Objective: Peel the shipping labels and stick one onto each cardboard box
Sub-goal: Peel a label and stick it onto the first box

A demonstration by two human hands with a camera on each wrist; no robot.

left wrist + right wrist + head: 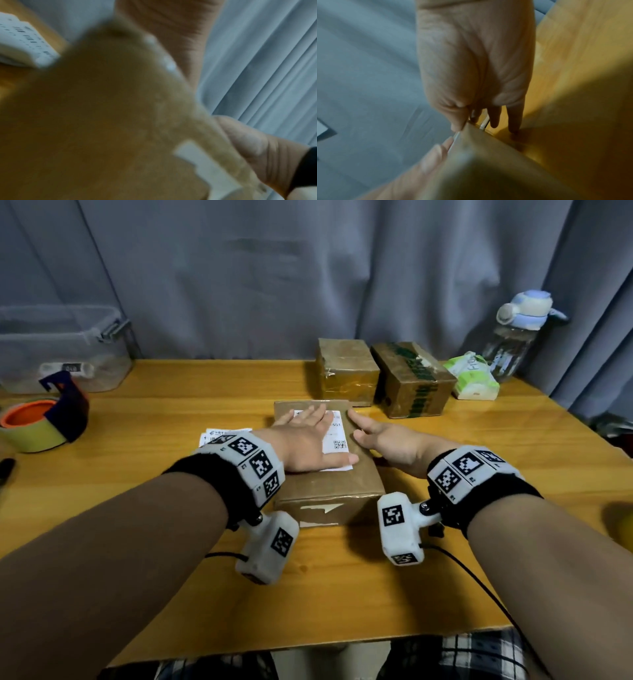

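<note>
A brown cardboard box (329,491) lies at the table's centre with a white shipping label (337,440) on its top. My left hand (308,436) lies flat on the label, fingers straight, pressing it down. My right hand (376,436) rests against the box's right edge with fingers extended; in the right wrist view its fingers (494,117) reach down to the table beside the box (488,162). Two more taped boxes (346,368) (414,378) stand behind, with no label visible on them. Spare labels (219,434) lie on the table left of the box, partly hidden by my left wrist.
A tape dispenser (41,419) sits at the far left, with a clear plastic bin (61,347) behind it. At the back right stand a tissue pack (474,378) and a water bottle (517,333). A grey curtain hangs behind the wooden table (342,594).
</note>
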